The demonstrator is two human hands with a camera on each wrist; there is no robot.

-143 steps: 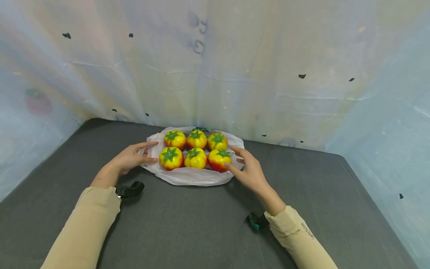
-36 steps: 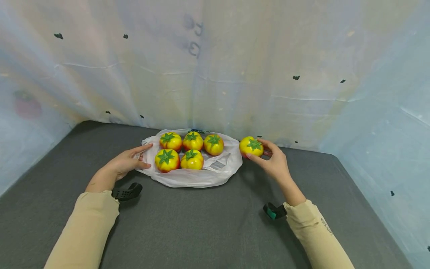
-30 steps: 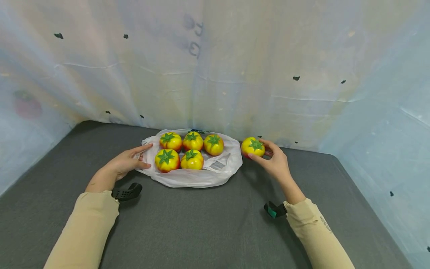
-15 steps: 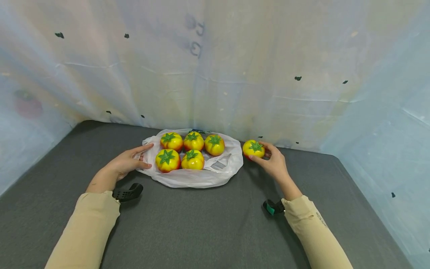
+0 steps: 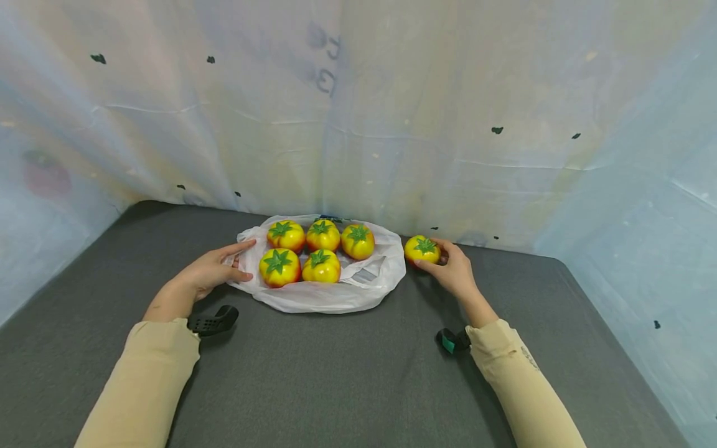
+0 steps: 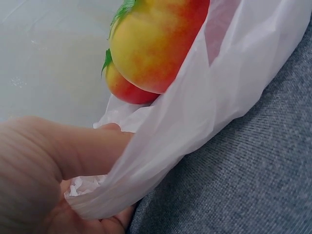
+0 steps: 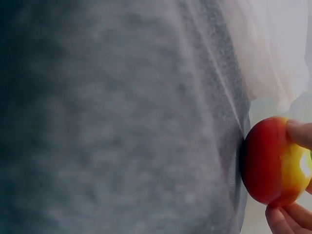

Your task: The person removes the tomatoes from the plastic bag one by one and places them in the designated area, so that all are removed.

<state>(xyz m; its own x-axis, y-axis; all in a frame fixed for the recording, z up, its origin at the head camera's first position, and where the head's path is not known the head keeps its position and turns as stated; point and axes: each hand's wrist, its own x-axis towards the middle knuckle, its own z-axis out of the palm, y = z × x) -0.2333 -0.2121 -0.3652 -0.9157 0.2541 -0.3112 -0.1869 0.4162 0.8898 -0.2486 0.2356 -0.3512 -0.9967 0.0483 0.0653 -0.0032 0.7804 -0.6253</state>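
A white plastic bag (image 5: pixel 325 302) lies spread on the table, with several yellow-and-red tomatoes (image 5: pixel 280 267) in it, their green star-shaped tops upward. My left hand (image 5: pixel 210 270) holds the bag's left edge; in the left wrist view the thumb (image 6: pixel 92 148) lies over the plastic and other fingers show beneath. My right hand (image 5: pixel 455 270) grips one tomato (image 5: pixel 420 250) just right of the bag, thumb on its near side and fingers behind. In the right wrist view this tomato (image 7: pixel 265 161) sits right at the table surface, its red underside against the grey cloth.
The table (image 5: pixel 336 379) has a dark grey cloth cover. Pale plastic sheeting (image 5: pixel 420 124) hangs close behind its back edge and along both sides. At the bag's right end, bare bag floor (image 5: pixel 366 277) shows beside the tomatoes.
The right hand has taken the front right tomato out of the bag, moved it right, and in the last second lowered it to the table. The left hand stays at the bag's edge.
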